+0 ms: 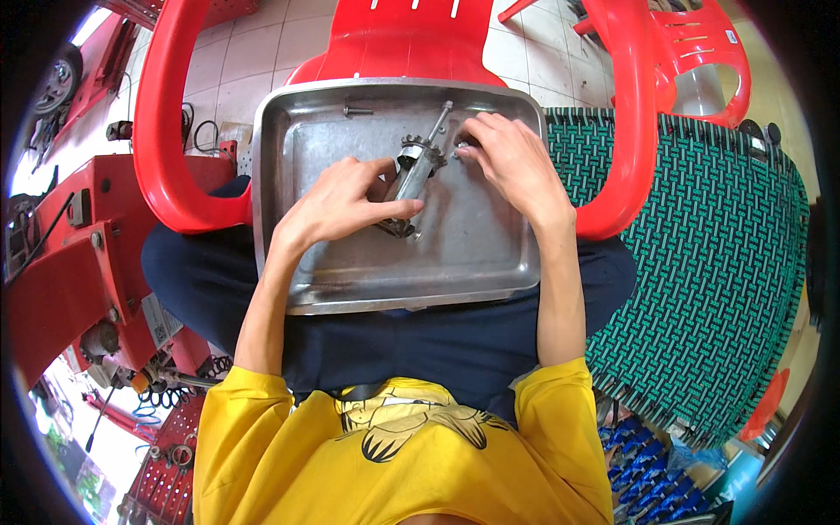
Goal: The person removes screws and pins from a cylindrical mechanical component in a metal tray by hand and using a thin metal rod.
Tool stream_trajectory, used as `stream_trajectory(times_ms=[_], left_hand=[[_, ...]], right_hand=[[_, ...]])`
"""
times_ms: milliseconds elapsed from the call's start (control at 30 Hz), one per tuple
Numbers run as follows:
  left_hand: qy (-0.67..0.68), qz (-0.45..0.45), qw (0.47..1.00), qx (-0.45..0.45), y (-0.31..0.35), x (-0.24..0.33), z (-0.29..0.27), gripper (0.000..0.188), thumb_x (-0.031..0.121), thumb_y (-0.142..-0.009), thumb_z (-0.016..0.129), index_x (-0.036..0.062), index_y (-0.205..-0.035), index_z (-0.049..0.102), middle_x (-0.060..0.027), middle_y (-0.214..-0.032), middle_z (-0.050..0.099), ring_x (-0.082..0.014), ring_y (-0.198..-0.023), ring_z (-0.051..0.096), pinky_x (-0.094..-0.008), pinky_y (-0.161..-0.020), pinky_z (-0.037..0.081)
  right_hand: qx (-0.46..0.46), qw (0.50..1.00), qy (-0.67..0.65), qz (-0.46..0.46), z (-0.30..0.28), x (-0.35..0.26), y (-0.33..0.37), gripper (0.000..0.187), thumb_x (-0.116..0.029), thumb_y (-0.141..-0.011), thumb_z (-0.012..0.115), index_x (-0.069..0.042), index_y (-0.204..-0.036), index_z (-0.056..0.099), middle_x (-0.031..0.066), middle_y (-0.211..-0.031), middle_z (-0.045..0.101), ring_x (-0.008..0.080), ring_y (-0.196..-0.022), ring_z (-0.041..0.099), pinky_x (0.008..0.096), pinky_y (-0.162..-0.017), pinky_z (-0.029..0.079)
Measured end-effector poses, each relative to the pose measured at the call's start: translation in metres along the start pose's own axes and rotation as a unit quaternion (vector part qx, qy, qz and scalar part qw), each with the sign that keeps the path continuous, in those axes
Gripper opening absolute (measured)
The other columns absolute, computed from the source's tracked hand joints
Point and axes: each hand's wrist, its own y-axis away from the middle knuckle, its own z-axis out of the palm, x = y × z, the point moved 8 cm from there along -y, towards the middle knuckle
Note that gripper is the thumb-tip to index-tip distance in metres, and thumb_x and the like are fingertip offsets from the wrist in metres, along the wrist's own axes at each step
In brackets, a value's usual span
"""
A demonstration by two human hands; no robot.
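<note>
A greasy metal shaft assembly (420,178) with a toothed gear near its far end lies slanted in the steel tray (477,249). From that gear a thin rod points toward the far right. My left hand (343,201) is closed round the assembly's body, thumb across the near part, with some fingers hidden behind it. Just right of the gear, my right hand (512,159) is closed in a pinch. A small metal piece (458,150) shows at its fingertips, too small to name. One loose bolt (358,111) lies near the tray's far wall.
The tray rests over my lap, against a red plastic chair (402,44) in front. Its red arms (157,114) curve up on both sides. A green woven seat (700,271) is at right, red metal equipment (83,254) at left. Another red chair (704,52) stands far right.
</note>
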Motion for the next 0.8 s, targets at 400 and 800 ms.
stream_trajectory(times_ms=[400,800], left_hand=[[-0.139,0.064,0.988,-0.005,0.000,-0.004,-0.008,0.070,0.061,-0.080,0.076,-0.0052,-0.100,0.069,-0.0185,-0.060,0.062,-0.0314,-0.055,0.063,-0.0427,-0.059,0.047],[-0.296,0.056,0.953,0.041,0.007,-0.001,-0.033,0.081,0.071,-0.068,0.079,-0.0012,-0.106,0.076,-0.0174,-0.082,0.069,-0.0299,-0.079,0.067,-0.0452,-0.076,0.052]], right_hand=[[0.002,1.000,-0.001,-0.003,0.001,-0.004,0.000,0.019,-0.020,-0.089,0.073,-0.003,-0.097,0.069,0.0154,-0.095,0.067,0.0350,-0.098,0.066,0.0464,-0.085,0.050],[-0.039,0.997,0.031,0.061,-0.001,-0.004,-0.004,0.033,-0.036,-0.090,0.073,-0.003,-0.093,0.071,0.0153,-0.091,0.071,0.0362,-0.092,0.069,0.0480,-0.083,0.052]])
